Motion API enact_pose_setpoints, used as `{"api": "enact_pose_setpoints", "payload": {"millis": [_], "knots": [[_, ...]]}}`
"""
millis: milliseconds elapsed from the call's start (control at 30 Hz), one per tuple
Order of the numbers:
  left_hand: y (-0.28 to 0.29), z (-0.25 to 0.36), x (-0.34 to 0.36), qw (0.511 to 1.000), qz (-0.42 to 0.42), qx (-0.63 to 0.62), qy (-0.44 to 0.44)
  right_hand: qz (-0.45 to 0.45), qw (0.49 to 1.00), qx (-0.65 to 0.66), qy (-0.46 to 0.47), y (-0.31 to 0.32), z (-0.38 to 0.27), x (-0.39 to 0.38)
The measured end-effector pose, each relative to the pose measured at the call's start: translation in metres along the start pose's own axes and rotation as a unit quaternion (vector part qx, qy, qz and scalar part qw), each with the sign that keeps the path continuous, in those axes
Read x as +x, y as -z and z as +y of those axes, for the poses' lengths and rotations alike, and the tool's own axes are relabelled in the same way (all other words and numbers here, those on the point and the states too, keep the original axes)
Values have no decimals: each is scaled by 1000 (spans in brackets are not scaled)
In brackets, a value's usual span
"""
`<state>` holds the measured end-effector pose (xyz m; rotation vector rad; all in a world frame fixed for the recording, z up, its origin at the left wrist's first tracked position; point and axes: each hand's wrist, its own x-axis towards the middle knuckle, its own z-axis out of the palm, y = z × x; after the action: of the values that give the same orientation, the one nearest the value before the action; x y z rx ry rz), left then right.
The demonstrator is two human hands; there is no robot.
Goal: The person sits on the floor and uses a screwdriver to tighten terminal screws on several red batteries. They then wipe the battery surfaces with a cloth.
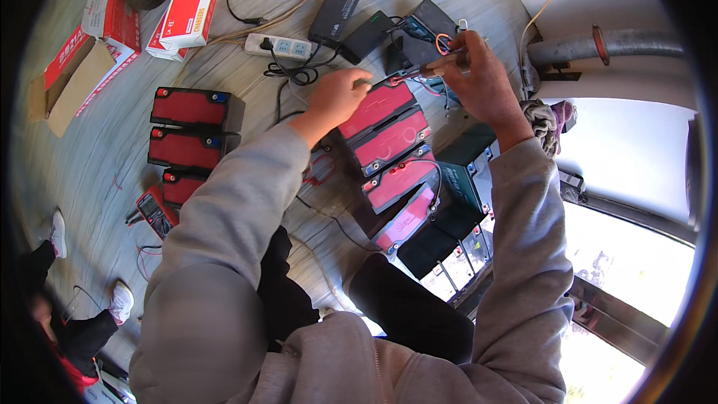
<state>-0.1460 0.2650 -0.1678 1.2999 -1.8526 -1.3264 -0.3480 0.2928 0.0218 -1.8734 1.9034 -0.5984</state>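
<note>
My right hand (481, 82) is closed on a slim tool (434, 69), probably a screwdriver, whose far end is at a terminal of the top red-topped battery (374, 111). My left hand (336, 101) is closed just left of that battery, fingertips curled; what it holds, if anything, I cannot make out. Further red-topped batteries (390, 138) stand below in a column, one with a black lead across it, beside dark teal batteries (456, 228). Thin wires (449, 43) with an orange loop run near my right hand to black cases behind.
A black charger (333, 16) and white power strip (277, 46) lie behind among cables. Red-and-white boxes (187, 9) are at the back left. Another battery stack (187, 108) and a red multimeter (155, 209) sit left. Someone's legs (90, 329) show at lower left. A pipe (643, 43) runs along the right wall.
</note>
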Motion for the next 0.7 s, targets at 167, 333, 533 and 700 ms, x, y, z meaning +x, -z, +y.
{"api": "enact_pose_setpoints", "payload": {"millis": [167,333,533,700], "knots": [[-34,23,20,991,-6,127,-48,-41,989,-112,-92,1,0,3],[-55,17,35,986,-5,161,-50,7,998,-27,61,-2,-1,2],[-65,8,36,989,35,132,-58,-71,989,-112,-66,8,-4,1],[-64,6,33,992,59,90,-61,-12,992,-72,101,7,-3,5]]}}
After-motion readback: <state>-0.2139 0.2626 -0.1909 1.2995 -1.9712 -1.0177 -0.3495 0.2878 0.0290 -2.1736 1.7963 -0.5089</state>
